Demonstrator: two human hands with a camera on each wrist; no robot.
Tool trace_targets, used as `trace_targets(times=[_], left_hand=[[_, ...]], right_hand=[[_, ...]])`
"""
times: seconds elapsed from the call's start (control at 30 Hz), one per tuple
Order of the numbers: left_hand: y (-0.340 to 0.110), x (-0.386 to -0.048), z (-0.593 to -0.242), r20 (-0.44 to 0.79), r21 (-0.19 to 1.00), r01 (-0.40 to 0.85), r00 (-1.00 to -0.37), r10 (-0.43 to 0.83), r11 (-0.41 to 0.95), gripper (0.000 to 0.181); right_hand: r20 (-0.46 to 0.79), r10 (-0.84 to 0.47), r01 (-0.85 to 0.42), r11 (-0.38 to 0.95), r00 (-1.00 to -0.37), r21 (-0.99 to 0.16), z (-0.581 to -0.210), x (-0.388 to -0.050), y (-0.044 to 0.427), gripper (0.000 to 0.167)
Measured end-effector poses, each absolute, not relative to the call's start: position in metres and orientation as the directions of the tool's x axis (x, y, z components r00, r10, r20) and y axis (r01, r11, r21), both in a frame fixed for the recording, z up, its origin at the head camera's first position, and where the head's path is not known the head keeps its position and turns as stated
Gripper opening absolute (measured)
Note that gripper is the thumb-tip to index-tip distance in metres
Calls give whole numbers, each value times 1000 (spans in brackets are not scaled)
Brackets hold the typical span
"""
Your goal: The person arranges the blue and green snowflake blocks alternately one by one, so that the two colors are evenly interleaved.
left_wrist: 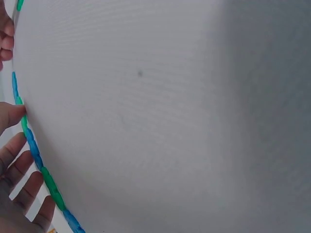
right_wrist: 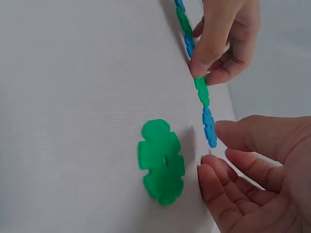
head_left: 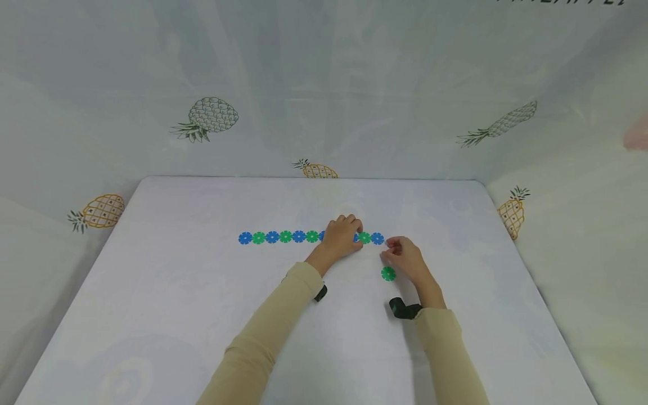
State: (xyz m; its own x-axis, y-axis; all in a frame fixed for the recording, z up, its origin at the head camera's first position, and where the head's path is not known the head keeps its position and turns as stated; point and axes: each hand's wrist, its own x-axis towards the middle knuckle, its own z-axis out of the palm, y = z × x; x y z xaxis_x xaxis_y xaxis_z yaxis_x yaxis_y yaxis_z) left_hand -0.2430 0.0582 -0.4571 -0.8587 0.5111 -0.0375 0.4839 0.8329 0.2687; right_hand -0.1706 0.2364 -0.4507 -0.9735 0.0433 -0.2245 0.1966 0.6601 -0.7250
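A straight row of flower-shaped plastic discs, alternating blue and green, lies across the table. My left hand [head_left: 340, 236] covers part of this row. Its thumb and index finger pinch the edges of a green disc [head_left: 364, 238], second from the right end. At that end is a blue disc [right_wrist: 209, 127]. Just beside it hovers my right hand [head_left: 405, 257], thumb and fingers apart and holding nothing; whether the thumb touches the blue disc I cannot tell. A loose green disc [right_wrist: 162, 162] with a small slot in its centre lies nearer me, below the right hand.
The white table [head_left: 152, 315] has its far edge against a pale curtain [head_left: 324, 84] printed with pineapples. Dark wrist devices [head_left: 403, 309] sit by both cuffs. Left of my hand, the row continues to a blue disc [head_left: 245, 238].
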Motion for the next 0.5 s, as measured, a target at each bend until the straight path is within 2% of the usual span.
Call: trace_targets(times=[0.5], left_hand=[[59, -244, -460, -18, 260, 492, -858, 513, 831, 29]], right_hand=[[-185, 78, 188, 678, -980, -710, -455, -135, 237, 47]])
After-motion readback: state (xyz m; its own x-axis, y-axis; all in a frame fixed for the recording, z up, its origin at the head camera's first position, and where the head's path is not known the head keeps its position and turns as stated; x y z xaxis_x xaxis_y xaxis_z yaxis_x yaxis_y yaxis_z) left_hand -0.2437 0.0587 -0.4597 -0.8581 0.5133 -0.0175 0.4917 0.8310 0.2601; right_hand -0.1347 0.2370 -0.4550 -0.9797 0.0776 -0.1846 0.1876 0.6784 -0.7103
